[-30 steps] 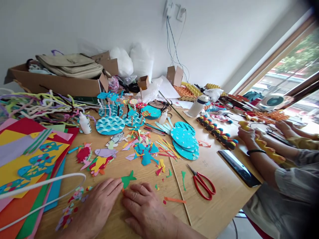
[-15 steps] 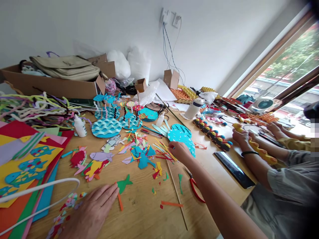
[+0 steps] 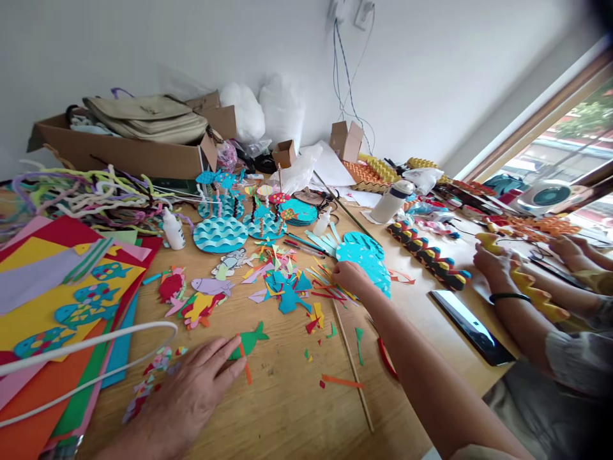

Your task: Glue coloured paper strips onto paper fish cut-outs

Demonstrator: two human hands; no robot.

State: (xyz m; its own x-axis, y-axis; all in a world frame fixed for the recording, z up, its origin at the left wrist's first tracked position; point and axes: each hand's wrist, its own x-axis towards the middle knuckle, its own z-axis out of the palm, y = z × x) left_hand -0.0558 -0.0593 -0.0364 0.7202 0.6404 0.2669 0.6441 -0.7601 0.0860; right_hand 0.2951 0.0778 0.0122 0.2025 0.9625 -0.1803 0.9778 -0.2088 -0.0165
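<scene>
My left hand [image 3: 189, 386] rests on the table. Its thumb and index finger press on the head end of a green paper fish [image 3: 255, 340], where an orange paper strip [image 3: 245, 361] lies across it. Farther off, my right hand [image 3: 352, 278] is closed, fingertips down at a pile of thin coloured paper strips [image 3: 330, 294]; what it pinches is hidden. Blue wavy-edged paper discs [image 3: 364, 259] lie just beyond that hand. Under my right forearm, red-handled scissors [image 3: 387, 359] are partly covered. A thin wooden stick [image 3: 352, 364] lies between my hands.
Coloured paper sheets [image 3: 29, 268] and a white tube-like loop [image 3: 143, 327] are at left. Paper scraps [image 3: 287, 291], a glue bottle [image 3: 173, 230] and blue wave models [image 3: 220, 235] stand farther back. On the right are a phone [image 3: 472, 326] and another person's hands [image 3: 493, 259].
My view has shifted, so things sit farther right. The orange strip, earlier below my left fingers, now crosses the green fish, and my left thumb has spread from the index finger. My right hand stays at the strips.
</scene>
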